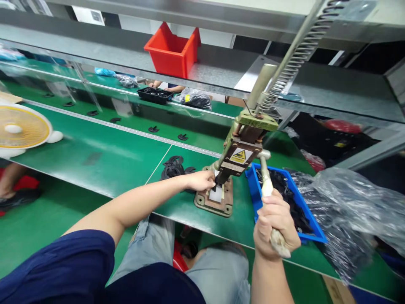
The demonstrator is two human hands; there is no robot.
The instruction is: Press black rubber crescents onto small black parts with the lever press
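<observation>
A green hand press [242,139] with a tall spring stands on the green table, a warning label on its front. My right hand [275,221] is wrapped round the press lever [267,181], whose grip is covered in pale wrapping. At the base plate, my left hand [202,180] pinches a small black part [215,184] under the ram; the fingers hide most of it. Beside that hand lies a pile of black curved parts [174,167]. Right of the press, a blue bin [308,215] holds many black pieces.
Clear plastic bags [341,202] lie right of the bin. An orange-red bin [172,50] sits on the shelf above. Several black parts lie spaced along the belt [133,126] behind. A fan [22,126] is at left. Across, another person's hands are near a black tray [155,95].
</observation>
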